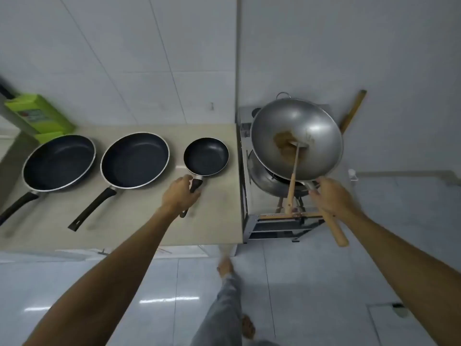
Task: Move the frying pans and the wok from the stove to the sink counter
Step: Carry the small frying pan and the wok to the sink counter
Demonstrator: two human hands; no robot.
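Three black frying pans rest in a row on the beige counter [139,221]: a large pan [59,162] at the left, a second large pan [134,159] in the middle and a small pan [206,156] at the right. My left hand [180,193] grips the small pan's black handle. My right hand [333,196] holds the wooden handle of a steel wok [296,138], tilted and lifted above the stove [245,191]. A wooden-handled spatula [293,176] lies inside the wok over a brown stain.
A second steel wok [268,181] sits on the stove burner beneath the lifted one. A green box [40,118] stands at the counter's back left. A wooden stick [354,111] leans against the wall behind the stove. My legs show over the tiled floor below.
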